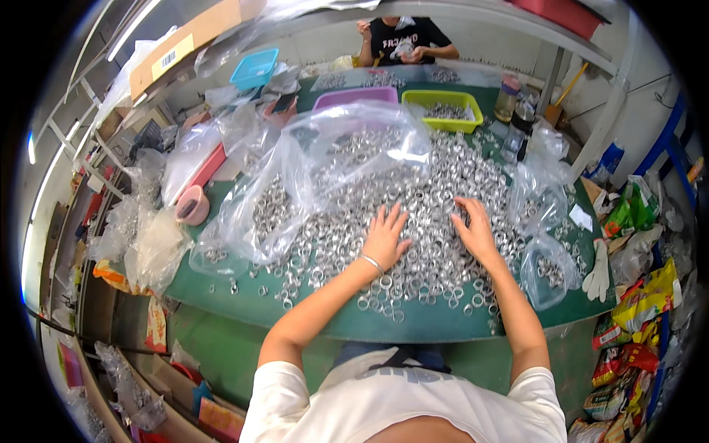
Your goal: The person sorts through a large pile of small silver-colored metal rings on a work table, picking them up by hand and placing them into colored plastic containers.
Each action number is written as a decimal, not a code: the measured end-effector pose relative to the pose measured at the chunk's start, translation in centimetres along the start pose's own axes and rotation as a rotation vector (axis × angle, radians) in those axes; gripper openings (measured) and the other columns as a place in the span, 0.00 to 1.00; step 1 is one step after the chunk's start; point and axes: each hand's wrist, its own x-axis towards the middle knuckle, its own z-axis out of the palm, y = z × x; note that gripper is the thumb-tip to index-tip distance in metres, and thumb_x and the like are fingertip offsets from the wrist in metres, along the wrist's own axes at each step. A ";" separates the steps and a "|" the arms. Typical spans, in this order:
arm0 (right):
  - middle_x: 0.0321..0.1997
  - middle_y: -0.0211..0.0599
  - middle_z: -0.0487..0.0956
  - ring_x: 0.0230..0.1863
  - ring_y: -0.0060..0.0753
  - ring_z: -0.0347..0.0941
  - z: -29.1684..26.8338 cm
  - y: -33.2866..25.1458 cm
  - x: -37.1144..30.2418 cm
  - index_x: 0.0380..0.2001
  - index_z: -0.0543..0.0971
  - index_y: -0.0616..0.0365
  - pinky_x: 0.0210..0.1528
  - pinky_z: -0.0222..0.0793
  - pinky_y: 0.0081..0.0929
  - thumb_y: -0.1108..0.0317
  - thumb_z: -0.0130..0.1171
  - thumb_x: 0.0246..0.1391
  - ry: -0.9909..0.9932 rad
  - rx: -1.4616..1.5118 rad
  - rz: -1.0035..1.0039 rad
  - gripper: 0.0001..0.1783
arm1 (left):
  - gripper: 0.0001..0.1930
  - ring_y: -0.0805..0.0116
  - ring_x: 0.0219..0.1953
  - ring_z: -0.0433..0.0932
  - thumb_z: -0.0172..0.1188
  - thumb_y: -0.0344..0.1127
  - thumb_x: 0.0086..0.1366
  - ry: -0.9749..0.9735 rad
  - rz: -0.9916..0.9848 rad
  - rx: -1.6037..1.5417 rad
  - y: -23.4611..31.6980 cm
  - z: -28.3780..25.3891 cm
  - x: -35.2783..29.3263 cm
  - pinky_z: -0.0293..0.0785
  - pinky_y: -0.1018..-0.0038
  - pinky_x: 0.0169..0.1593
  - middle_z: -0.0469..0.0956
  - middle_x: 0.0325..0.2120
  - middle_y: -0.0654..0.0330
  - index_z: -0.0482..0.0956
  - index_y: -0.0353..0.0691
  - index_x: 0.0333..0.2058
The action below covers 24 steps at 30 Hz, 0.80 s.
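A wide heap of small silvery metal rings covers the middle of a green table. My left hand lies palm down on the near part of the heap, its fingers spread and a bracelet on the wrist. To its right, my right hand rests on the rings with the thumb apart from slightly bent fingers. Neither hand visibly holds a ring, though what is under the palms is hidden. Just beyond my left hand, a large clear plastic bag drapes over part of the heap.
A lime-green basket and a purple tray stand behind the heap. Bottles are at the back right. Another clear bag and white gloves lie at the right edge. Across the table sits another person.
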 end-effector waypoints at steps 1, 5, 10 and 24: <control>0.44 0.46 0.71 0.48 0.46 0.65 0.3 0.8 0.8 0.46 0.71 0.63 0.52 0.61 0.36 0.70 0.59 0.46 0.053 -0.063 -0.039 0.21 | 0.32 0.40 0.62 0.49 0.56 0.46 0.58 -0.035 0.001 0.018 0.2 0.0 0.9 0.51 0.50 0.61 0.49 0.63 0.49 0.59 0.40 0.58; 0.48 0.49 0.68 0.52 0.51 0.62 1.2 2.8 4.3 0.47 0.70 0.63 0.55 0.58 0.39 0.71 0.60 0.43 0.182 -0.176 -0.066 0.24 | 0.31 0.40 0.61 0.51 0.56 0.47 0.59 0.021 0.069 -0.115 0.0 -0.2 3.1 0.51 0.52 0.61 0.52 0.61 0.46 0.59 0.38 0.58; 0.48 0.48 0.69 0.52 0.50 0.62 1.6 5.3 6.7 0.46 0.70 0.64 0.55 0.58 0.39 0.72 0.60 0.42 0.199 -0.280 0.004 0.23 | 0.29 0.43 0.63 0.50 0.56 0.40 0.60 0.002 0.120 -0.227 0.8 -0.6 4.4 0.52 0.58 0.63 0.54 0.60 0.44 0.60 0.34 0.56; 0.67 0.56 0.42 0.67 0.59 0.44 6.5 10.8 23.4 0.64 0.42 0.58 0.65 0.46 0.53 0.44 0.32 0.61 0.601 1.980 0.857 0.38 | 0.23 0.47 0.59 0.60 0.56 0.32 0.59 0.111 0.072 -0.552 1.3 0.7 6.7 0.56 0.65 0.61 0.63 0.55 0.45 0.64 0.34 0.53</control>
